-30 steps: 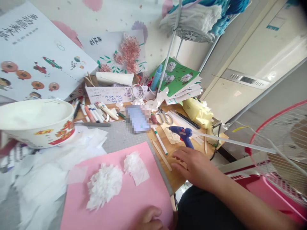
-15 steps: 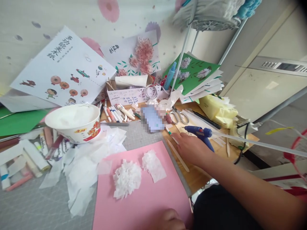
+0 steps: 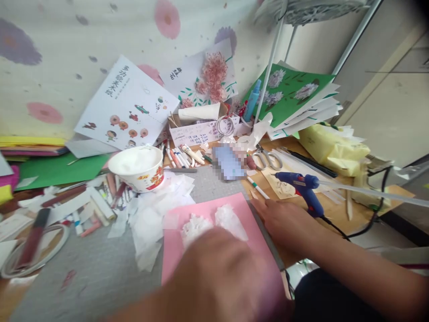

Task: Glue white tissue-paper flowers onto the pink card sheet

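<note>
My left hand (image 3: 228, 264), smeared by motion, crosses above the pink sheet (image 3: 172, 264) and covers its lower part; its fingers cannot be made out. Two clusters of crumpled white tissue paper lie on the sheet: a ruffled round one (image 3: 194, 228), partly hidden by that hand, and a flatter piece (image 3: 233, 221). To the right, my right hand (image 3: 281, 221) rests low over the wooden tabletop beside the sheet. The tip of a flat wooden stick (image 3: 254, 194) pokes out at its fingertips; whether they grip it is hidden. Just beyond lies a white marker with a green band (image 3: 258, 187).
A blue glue gun (image 3: 306, 190) with its cord lies right of my right hand, beyond it scissors (image 3: 268, 158). Loose tissue sheets (image 3: 147, 223), a paper bowl (image 3: 137, 172), markers (image 3: 179, 156) and a pixelated phone (image 3: 229, 163) surround the pink sheet. Flower pictures (image 3: 214, 76) stand behind.
My left hand has risen from the lower edge across the pink sheet. My right hand has drawn back from the marker onto the wooden stick. The view has shifted left.
</note>
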{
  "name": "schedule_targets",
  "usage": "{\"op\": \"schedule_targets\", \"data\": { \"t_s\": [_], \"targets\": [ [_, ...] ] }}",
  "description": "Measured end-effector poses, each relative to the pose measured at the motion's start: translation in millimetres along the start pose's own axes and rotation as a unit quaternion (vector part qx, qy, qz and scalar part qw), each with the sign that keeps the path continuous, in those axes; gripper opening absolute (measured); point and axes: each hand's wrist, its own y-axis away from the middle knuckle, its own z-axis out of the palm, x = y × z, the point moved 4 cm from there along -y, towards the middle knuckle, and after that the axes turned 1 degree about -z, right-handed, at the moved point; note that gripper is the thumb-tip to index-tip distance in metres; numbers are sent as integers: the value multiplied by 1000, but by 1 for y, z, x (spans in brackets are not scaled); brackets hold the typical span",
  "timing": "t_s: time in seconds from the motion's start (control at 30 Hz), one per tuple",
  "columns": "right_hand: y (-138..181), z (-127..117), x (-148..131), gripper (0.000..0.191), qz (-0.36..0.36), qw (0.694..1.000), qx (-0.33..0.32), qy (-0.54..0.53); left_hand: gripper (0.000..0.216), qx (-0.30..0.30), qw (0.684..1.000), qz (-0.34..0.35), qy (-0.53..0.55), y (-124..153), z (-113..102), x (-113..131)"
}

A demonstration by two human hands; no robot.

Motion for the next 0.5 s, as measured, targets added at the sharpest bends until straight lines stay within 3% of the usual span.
{"op": "schedule_targets", "data": {
  "t_s": [0.03, 0.1, 0.17, 0.27, 0.33, 0.43, 0.5],
  "targets": [
    [-1, 0, 1, 41, -1, 1000, 2, -6, 24, 30, 998, -47, -31, -4, -30, -15],
    [-4, 0, 5, 39, 0, 1000, 8, -21, 21, 53, 963, -217, -151, -2, -78, -56],
    [-5, -1, 12, 35, 3, 999, 18, -40, 19, 49, 939, -281, -194, 10, -103, -88],
    [1, -5, 22, 34, 3, 996, 42, -76, 19, 20, 926, -308, -216, 33, -105, -121],
    [13, -12, 26, 37, -6, 985, 104, -140, 21, 7, 924, -307, -225, 43, -96, -131],
    [44, -21, 31, 33, 0, 924, 262, -279, 21, 4, 923, -304, -236, 46, -87, -137],
    [66, -20, 32, 25, 22, 888, 328, -323, 17, 10, 924, -303, -235, 44, -86, -137]
  ]
}}
